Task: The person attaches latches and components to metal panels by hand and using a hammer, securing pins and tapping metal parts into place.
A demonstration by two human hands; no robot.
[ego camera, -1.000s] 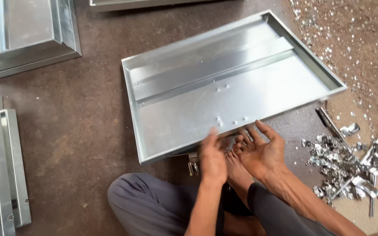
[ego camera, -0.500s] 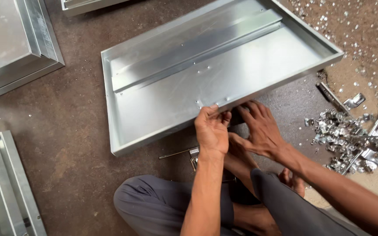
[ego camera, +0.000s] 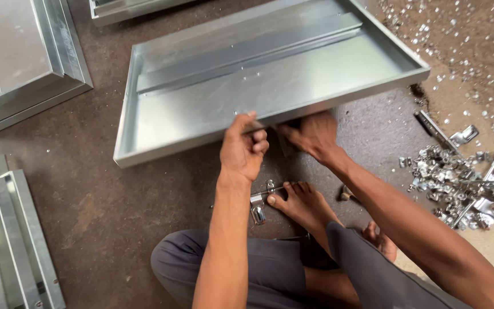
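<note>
the big shiny grey metal tray (ego camera: 270,86) fills the top middle of the frame, its near edge lifted; the left hand (ego camera: 242,150) pinches that rim, and the right hand (ego camera: 311,136) curls under it. to lift it well, i think both hands should grip firmly and stay level. the tray has nothing loose inside, only a raised metal strip (ego camera: 247,51).

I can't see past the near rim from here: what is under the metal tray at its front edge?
The right hand reaches under the raised near rim of the metal tray; its fingertips are hidden by the metal. The left hand grips the rim beside it. The brown floor shows below.
</note>
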